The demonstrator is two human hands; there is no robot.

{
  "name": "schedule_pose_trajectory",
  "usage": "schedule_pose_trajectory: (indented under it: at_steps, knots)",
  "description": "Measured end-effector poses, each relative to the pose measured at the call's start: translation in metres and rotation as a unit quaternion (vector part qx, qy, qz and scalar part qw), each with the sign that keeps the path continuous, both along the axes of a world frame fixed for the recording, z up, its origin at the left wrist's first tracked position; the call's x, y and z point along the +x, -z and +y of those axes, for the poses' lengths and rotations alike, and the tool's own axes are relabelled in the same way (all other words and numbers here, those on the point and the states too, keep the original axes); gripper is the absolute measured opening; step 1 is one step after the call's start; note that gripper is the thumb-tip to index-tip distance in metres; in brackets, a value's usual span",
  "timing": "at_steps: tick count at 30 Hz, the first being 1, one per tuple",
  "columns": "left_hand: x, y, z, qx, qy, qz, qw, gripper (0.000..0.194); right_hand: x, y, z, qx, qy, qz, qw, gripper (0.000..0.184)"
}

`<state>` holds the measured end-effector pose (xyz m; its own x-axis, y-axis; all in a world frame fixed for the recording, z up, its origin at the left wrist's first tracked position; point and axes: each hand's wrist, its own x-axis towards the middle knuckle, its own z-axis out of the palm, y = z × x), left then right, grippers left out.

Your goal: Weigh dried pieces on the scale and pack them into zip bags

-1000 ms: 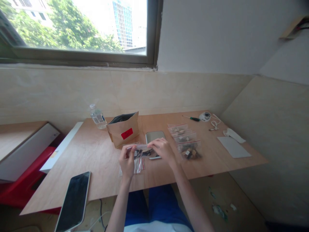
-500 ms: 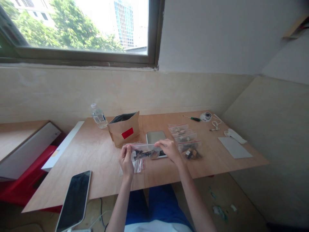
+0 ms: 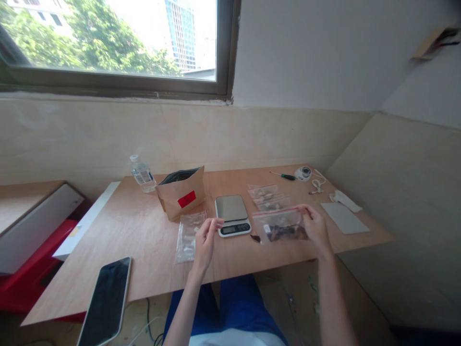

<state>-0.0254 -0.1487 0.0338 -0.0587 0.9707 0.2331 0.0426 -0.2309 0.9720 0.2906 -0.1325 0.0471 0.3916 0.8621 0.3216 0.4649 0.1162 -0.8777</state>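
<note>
My right hand point(image 3: 314, 226) grips the right end of a small clear zip bag point(image 3: 279, 226) with dark pieces inside, held just above the row of filled bags point(image 3: 268, 196) on the right of the wooden table point(image 3: 144, 250). My left hand point(image 3: 206, 238) hovers in front of the small digital scale point(image 3: 232, 214), fingers curled but apart, holding nothing. A pile of empty clear bags point(image 3: 189, 231) lies left of that hand. An open brown paper pouch with a red label point(image 3: 181, 194) stands behind them.
A water bottle point(image 3: 141, 173) stands at the back left. A phone point(image 3: 105, 302) lies at the front left edge. A green screwdriver point(image 3: 284, 176), a small white device point(image 3: 303, 173), a cable and a grey sheet point(image 3: 344, 217) occupy the far right.
Both hands held the bag over the scale before. My left hand has let go, and my right hand has carried the bag rightward over the filled bags.
</note>
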Motion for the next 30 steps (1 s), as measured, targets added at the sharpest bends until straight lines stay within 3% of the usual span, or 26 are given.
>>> schedule_pose_trajectory:
  at_steps: [4,6,8,9,14,16,19,22,25,27,30]
  knots:
    - [-0.010,0.001,0.007,0.016,-0.047,0.040,0.998,0.035,0.053,0.029,0.001,-0.086,0.004,-0.057,0.995,0.044]
    - [-0.017,0.000,0.011,0.020,-0.080,0.052,0.995,0.034,0.050,0.047,-0.005,-0.071,0.084,-0.147,0.983,0.052]
    - [-0.025,-0.004,0.013,0.022,-0.118,0.069,0.990,0.033,0.030,0.066,-0.015,-0.019,0.222,-0.250,0.942,0.060]
    - [-0.029,-0.007,0.013,0.025,-0.143,0.078,0.986,0.033,0.016,0.076,-0.021,-0.003,0.257,-0.271,0.928,0.059]
    - [-0.052,-0.036,0.020,0.086,-0.322,0.143,0.932,0.029,-0.036,0.117,-0.033,-0.035,0.217,-0.311,0.925,0.059]
    - [-0.060,-0.054,0.029,0.126,-0.386,0.173,0.897,0.029,-0.036,0.123,-0.023,-0.060,0.211,-0.310,0.925,0.061]
    - [-0.072,-0.077,0.051,0.158,-0.448,0.213,0.854,0.028,-0.029,0.118,-0.003,-0.076,0.209,-0.311,0.924,0.062]
    - [-0.085,-0.090,0.075,0.139,-0.453,0.262,0.841,0.032,-0.034,0.106,0.002,-0.032,0.189,-0.314,0.930,0.056]
    - [-0.098,-0.093,0.093,0.085,-0.411,0.317,0.850,0.036,-0.053,0.103,-0.012,0.013,0.014,-0.329,0.944,0.041]
    - [-0.106,-0.091,0.096,0.051,-0.345,0.307,0.885,0.032,-0.066,0.109,-0.023,0.003,-0.102,-0.331,0.938,0.035]
    - [-0.113,-0.088,0.088,0.005,-0.230,0.242,0.943,0.027,-0.077,0.118,-0.029,-0.026,-0.162,-0.299,0.940,0.029]
